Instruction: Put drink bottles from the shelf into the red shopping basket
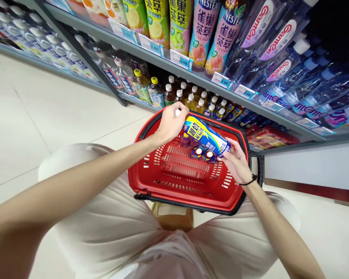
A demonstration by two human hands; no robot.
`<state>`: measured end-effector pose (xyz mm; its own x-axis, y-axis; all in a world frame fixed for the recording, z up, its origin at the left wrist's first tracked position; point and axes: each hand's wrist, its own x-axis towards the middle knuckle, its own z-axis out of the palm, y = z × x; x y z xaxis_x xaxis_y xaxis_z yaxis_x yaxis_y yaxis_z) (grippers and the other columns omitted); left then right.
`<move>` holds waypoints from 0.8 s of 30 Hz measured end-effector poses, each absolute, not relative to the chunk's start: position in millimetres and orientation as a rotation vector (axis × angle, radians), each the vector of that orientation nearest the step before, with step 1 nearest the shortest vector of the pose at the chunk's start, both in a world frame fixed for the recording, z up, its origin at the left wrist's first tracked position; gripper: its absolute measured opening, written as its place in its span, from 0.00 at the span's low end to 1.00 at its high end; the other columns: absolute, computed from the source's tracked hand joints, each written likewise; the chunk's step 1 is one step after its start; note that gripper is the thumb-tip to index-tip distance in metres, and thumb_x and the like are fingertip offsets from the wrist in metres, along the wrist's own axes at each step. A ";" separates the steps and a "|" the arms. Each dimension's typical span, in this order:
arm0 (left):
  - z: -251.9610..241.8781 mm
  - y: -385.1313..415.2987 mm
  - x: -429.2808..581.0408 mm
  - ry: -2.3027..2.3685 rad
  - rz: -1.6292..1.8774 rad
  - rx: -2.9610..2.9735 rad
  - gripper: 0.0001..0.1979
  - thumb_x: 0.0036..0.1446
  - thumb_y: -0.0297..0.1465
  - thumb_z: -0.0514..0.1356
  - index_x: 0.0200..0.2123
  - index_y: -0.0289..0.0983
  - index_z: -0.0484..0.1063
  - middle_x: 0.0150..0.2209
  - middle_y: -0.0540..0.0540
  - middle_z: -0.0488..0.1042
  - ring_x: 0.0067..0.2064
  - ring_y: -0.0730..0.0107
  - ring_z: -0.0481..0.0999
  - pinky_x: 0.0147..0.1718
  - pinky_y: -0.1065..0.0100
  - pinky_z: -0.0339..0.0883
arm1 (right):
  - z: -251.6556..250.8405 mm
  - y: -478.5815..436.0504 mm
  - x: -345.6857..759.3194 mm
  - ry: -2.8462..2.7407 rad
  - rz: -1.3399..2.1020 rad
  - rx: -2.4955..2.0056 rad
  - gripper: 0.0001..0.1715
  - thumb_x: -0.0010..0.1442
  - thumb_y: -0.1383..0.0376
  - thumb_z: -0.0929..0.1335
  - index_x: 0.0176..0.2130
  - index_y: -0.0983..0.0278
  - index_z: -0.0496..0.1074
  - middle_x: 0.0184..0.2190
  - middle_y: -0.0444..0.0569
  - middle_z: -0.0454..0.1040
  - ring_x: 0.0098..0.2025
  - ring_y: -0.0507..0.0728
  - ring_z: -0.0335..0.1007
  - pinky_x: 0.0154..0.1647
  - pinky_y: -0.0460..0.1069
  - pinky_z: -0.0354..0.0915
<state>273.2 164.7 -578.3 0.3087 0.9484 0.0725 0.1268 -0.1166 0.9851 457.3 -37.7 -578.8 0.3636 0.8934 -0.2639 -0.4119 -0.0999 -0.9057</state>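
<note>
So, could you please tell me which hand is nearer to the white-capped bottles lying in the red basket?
Right. The right hand, at the base of the blue-and-yellow bottle, sits right beside the white-capped bottles; the left hand holds that bottle's cap end, farther off.

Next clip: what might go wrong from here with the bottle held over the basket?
The bottle is held only by its ends, left hand at the cap, right hand at the base, so it may slip. If it drops, it would likely hit the small bottles already in the basket.
</note>
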 end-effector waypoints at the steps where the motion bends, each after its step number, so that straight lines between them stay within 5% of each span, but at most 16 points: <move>1: -578.3 164.9 273.2 1.030 0.977 1.527 0.11 0.61 0.33 0.58 0.26 0.38 0.66 0.27 0.50 0.68 0.31 0.70 0.66 0.32 0.66 0.58 | -578.8 -38.0 457.5 -0.510 1.198 -1.206 0.28 0.53 0.64 0.81 0.52 0.53 0.78 0.53 0.45 0.79 0.50 0.57 0.76 0.53 0.53 0.75; 10: -589.4 171.3 274.8 0.960 1.113 1.525 0.10 0.61 0.31 0.59 0.27 0.37 0.66 0.27 0.50 0.66 0.30 0.69 0.65 0.32 0.67 0.60 | -583.0 -43.3 457.5 -0.462 1.259 -1.214 0.17 0.52 0.56 0.83 0.40 0.59 0.83 0.46 0.48 0.83 0.50 0.61 0.79 0.59 0.59 0.75; 18: -586.7 170.0 272.3 0.853 1.305 1.524 0.12 0.60 0.31 0.58 0.24 0.38 0.64 0.25 0.49 0.64 0.30 0.68 0.63 0.32 0.66 0.57 | -582.2 -48.7 449.3 -0.562 1.447 -1.131 0.27 0.55 0.60 0.82 0.53 0.55 0.77 0.55 0.48 0.79 0.51 0.63 0.81 0.63 0.72 0.70; 24: -586.4 169.9 272.8 0.875 1.272 1.558 0.09 0.59 0.29 0.58 0.25 0.38 0.67 0.27 0.49 0.67 0.31 0.69 0.65 0.32 0.67 0.59 | -588.8 -48.7 448.0 -0.570 1.322 -1.161 0.31 0.54 0.60 0.82 0.55 0.53 0.75 0.59 0.46 0.75 0.57 0.62 0.76 0.63 0.71 0.71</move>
